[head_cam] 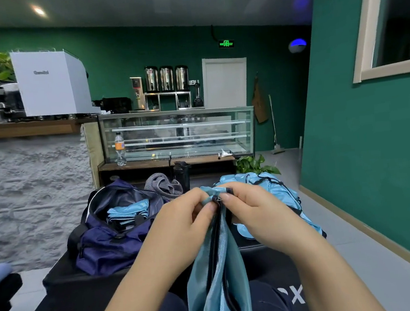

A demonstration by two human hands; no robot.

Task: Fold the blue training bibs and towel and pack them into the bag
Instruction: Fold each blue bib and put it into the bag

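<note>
**Bib held up by its top edge, bag to the left**

The bib [216, 267] hangs lengthwise from both hands, its long axis running straight down toward the person's lap, dark trim showing along the doubled fabric. The left hand [180, 223] and the right hand [257, 210] each pinch the top edge, fingers curled on the cloth, thumbs nearly touching at the centre. Which corners they have brought together is hard to tell, since the fingers cover the seam.

The bag [107, 245] sits open on the black bench [68, 279], ahead and to the left of the hands, so the left hand is the nearer one. Folded bibs [128, 210] already lie inside it (a neat flat stack). A pile [272, 186] of unfolded bibs lies on the right, just behind the right hand. The grey towel [163, 184] rests crumpled beyond the bag's far end.

By my reading, this bib is mid-fold: it needs halving along its length before travelling leftward into the bag, and several bibs plus the towel remain.
</note>
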